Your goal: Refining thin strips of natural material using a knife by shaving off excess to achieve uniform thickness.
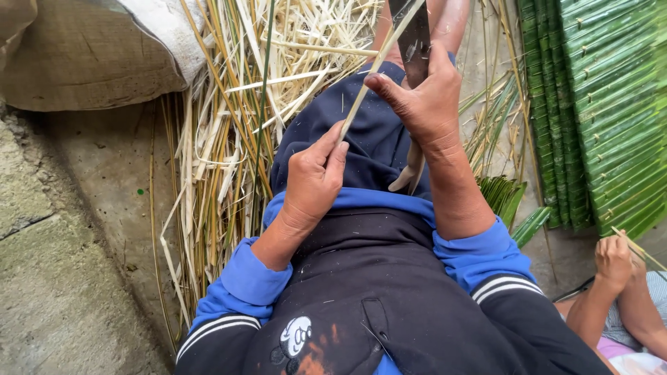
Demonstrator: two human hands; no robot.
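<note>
The thin pale strip [375, 66] runs on a slant over the person's lap, its long axis rising from the lower left, at the left hand [313, 182], up to the right past the right hand [420, 104] toward the top edge. The left hand pinches the strip's lower end between thumb and fingers, closed on it. The right hand is clenched around a dark flat blade [415, 38], whose pale handle [410, 177] hangs below the wrist; its thumb presses the strip against the blade. The blade stands nearly upright, crossing the strip just above the right thumb.

Below the hands lie dark blue shorts and blue cuffs. On the bare concrete ground [83, 278] to the left, a loose heap of pale and yellow split stalks [229, 139] lies mostly lengthwise, away from the person. A burlap sack [90, 55] sits at the upper left. On the right stands a stack of folded green leaves [604, 111], pinned in rows. Another person's hand [615, 260] grips a thin sliver at the lower right.
</note>
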